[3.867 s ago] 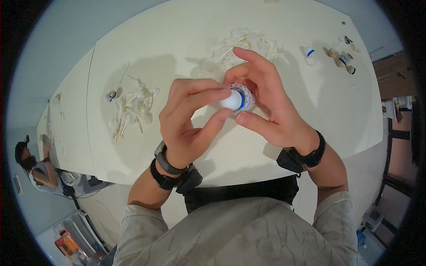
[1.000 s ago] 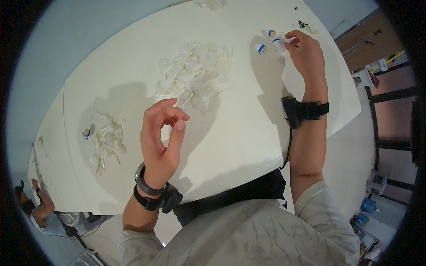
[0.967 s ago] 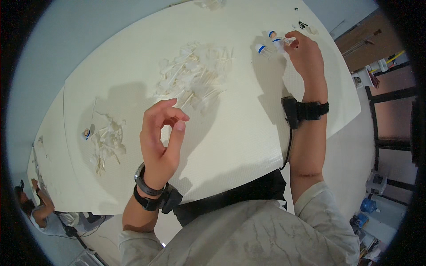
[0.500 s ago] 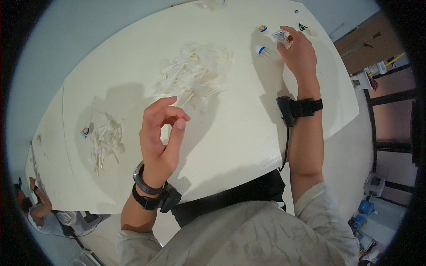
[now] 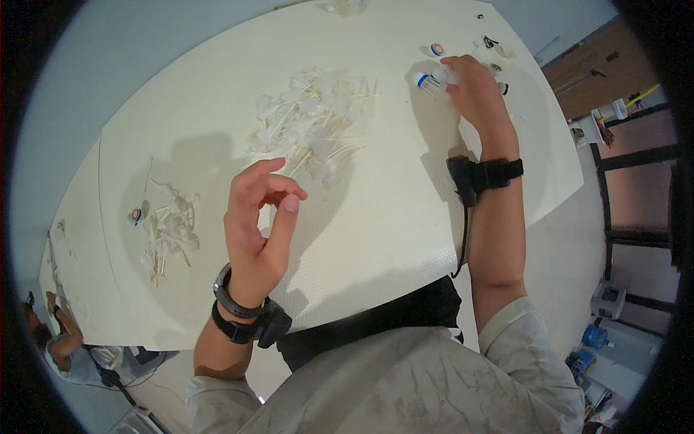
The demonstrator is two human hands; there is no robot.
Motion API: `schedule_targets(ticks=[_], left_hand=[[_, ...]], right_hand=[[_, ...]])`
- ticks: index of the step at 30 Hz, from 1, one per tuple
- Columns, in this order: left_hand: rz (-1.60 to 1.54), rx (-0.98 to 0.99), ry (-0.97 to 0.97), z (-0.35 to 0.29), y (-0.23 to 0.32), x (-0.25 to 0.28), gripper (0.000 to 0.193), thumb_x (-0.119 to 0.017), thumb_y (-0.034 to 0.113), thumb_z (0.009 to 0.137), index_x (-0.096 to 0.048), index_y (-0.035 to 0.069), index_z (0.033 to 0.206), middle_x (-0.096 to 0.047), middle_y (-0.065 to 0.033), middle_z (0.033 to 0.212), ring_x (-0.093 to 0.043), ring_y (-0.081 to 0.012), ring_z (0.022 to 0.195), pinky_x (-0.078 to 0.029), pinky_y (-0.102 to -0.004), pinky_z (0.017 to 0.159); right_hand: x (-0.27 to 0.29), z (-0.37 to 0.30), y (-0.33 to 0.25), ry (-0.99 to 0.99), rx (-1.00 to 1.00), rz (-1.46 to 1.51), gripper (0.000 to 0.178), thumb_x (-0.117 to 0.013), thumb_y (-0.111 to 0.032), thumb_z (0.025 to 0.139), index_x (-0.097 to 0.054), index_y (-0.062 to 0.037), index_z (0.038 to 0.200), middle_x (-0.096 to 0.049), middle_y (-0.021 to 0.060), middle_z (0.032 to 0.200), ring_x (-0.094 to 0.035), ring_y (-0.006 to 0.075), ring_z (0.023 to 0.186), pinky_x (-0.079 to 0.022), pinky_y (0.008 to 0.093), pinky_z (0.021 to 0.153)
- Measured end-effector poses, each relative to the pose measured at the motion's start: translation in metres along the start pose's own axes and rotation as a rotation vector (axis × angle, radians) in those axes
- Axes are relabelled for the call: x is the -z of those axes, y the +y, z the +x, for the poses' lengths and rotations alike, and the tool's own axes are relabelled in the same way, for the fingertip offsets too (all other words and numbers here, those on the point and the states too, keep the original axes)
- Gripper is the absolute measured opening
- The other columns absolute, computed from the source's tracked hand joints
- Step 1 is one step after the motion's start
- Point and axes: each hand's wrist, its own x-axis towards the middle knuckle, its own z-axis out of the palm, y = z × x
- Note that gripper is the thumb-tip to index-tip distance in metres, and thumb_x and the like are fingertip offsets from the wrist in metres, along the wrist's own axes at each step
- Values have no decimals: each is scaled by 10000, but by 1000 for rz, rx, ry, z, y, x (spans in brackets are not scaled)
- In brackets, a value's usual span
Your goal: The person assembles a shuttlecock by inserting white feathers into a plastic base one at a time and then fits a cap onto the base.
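My right hand is at the far right of the table, thumb and fingers curved round a small transparent container. Most of that container is hidden by the fingers. Right beside it lies a transparent jar with a blue-and-white end, thin sticks showing inside. A round blue-rimmed lid or jar end is just beyond. My left hand hovers over the near part of the table, fingers loosely curled and thumb apart, with nothing in it. Past it spreads a pile of white sticks and filmy wrappers.
A smaller pile of sticks and wrappers lies at the left, next to a round blue-rimmed piece. Black bits lie near the far right edge of the white table. Another person is at the far left.
My right hand has moved slightly down and left with the transparent container, close against the blue-and-white jar. Small dark pieces now show beside that hand. My left hand has barely moved.
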Motion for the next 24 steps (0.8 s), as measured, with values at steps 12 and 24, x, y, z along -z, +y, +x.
schedule_targets(ticks=[12,24], left_hand=[[-3,-4,-1,0,2,-1,390,-557,16,994,-465,28,1373,-640,-69,950,-592,-141,906,-451,-309,857],[-9,14,2,-1,2,0,390,-561,21,995,-472,37,1374,-639,-66,951,-588,-139,908,-449,-308,853]], right_hand=[[-3,13,5,393,-77,290,360,-821,-199,850,-689,-132,1178,-738,77,1071,-704,236,992,-580,377,824],[-18,19,8,472,-57,296,238,-830,-269,851,-752,-153,1044,-746,76,1062,-707,216,984,-573,380,832]])
